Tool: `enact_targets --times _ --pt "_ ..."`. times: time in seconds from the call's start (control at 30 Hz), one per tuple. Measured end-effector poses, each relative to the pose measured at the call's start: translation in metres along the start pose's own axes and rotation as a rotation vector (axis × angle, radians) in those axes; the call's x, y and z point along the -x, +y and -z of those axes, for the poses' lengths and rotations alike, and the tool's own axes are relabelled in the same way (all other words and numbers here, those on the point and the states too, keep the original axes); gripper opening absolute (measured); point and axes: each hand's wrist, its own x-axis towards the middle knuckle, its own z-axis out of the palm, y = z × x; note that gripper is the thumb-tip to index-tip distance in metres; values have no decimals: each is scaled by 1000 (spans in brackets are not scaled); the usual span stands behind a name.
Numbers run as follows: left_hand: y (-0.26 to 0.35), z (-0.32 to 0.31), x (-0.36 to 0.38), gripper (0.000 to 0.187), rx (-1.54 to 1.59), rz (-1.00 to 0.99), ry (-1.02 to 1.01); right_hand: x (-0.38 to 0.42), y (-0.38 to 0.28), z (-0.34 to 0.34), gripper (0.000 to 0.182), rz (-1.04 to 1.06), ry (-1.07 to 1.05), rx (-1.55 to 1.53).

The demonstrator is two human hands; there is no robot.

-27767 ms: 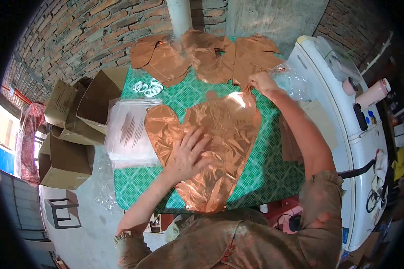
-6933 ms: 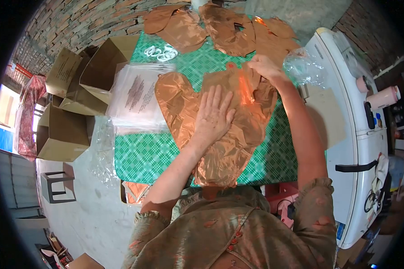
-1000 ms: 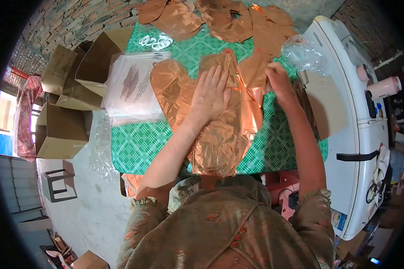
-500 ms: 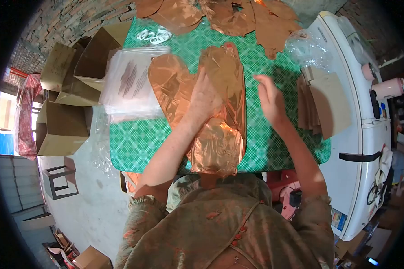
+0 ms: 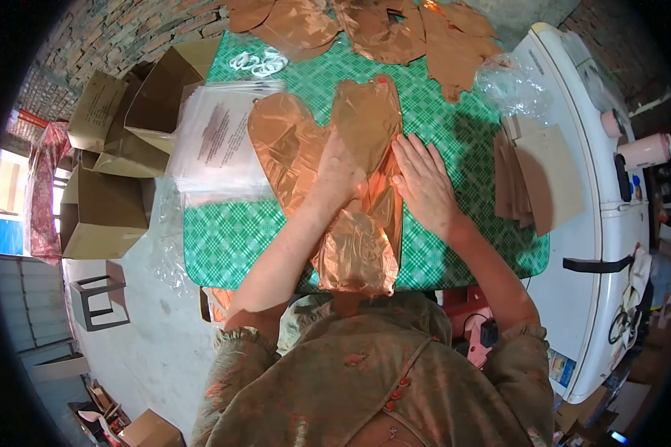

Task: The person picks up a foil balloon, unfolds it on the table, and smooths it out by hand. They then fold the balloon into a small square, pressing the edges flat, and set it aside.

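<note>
Pressing copper foil balloon (image 5: 350, 171) flat on green checkered table (image 5: 231, 238), both hands spread; brick wall (image 5: 97, 45) behind.

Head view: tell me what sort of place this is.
Likely a home packing workspace: rough brick wall, open cardboard boxes, a stack of printed clear bags, and foil balloons on a checked tablecloth.

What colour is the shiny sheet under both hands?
Copper-orange, metallic: the foil balloon, seen best in the head view, lying on a green checked tablecloth.
</note>
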Motion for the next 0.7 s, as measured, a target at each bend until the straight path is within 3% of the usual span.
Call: enact_targets --times 0.33,0.57,0.67,0.7 --pt "9 16 -5 83 -142 48 -147 -1 -4 -3 71 39 -5 54" --pt "-3 -5 -2 75 -239 -30 -39 -11 -33 28 95 84 198 -190" --pt "1 1 -3 69 -214 -17 -32 -18 -54 25 93 82 114 -149" --pt "4 5 -1 68 -198 -38 -4 -20 -55 18 89 113 173 -123"
